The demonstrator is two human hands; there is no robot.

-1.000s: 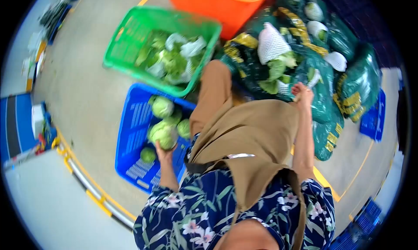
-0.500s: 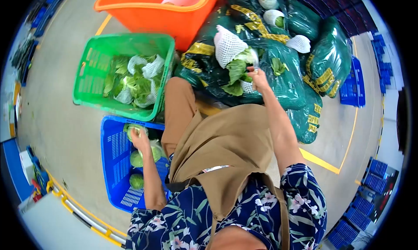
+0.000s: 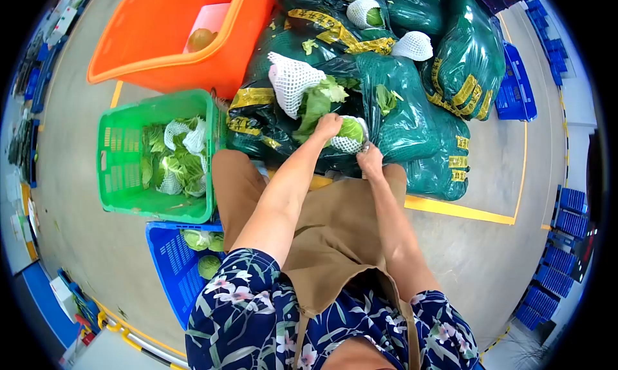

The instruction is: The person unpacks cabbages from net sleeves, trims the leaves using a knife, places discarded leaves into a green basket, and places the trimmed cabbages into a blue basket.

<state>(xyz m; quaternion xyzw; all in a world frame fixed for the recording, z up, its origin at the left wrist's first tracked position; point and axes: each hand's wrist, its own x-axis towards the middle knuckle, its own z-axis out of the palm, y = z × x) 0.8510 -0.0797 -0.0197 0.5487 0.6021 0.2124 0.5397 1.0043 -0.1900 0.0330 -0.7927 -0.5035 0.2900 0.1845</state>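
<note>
A cabbage (image 3: 348, 129) partly in a white foam net lies among the dark green plastic bags (image 3: 404, 106) before me. My left hand (image 3: 329, 126) is closed at its left edge, fingers on the cabbage. My right hand (image 3: 370, 162) is closed at its lower right, beside the net. A small greyish thing shows at those fingertips; its kind is unclear. Just left of the cabbage are loose green leaves (image 3: 313, 110) and another white foam net (image 3: 293, 83). The blue crate (image 3: 168, 267) at my left side holds several cabbages (image 3: 208, 266), partly hidden by my left arm.
A green crate (image 3: 116, 170) with leaves and foam nets stands at left. Behind it is an orange bin (image 3: 167, 67) containing a pink item (image 3: 209, 22). More netted cabbages (image 3: 365, 13) lie on the bags. Another blue crate (image 3: 517, 86) stands at far right.
My left hand has left the blue crate and reached the netted cabbage among the bags. My right hand has moved down from the leaves to the cabbage's right side. The view has shifted.
</note>
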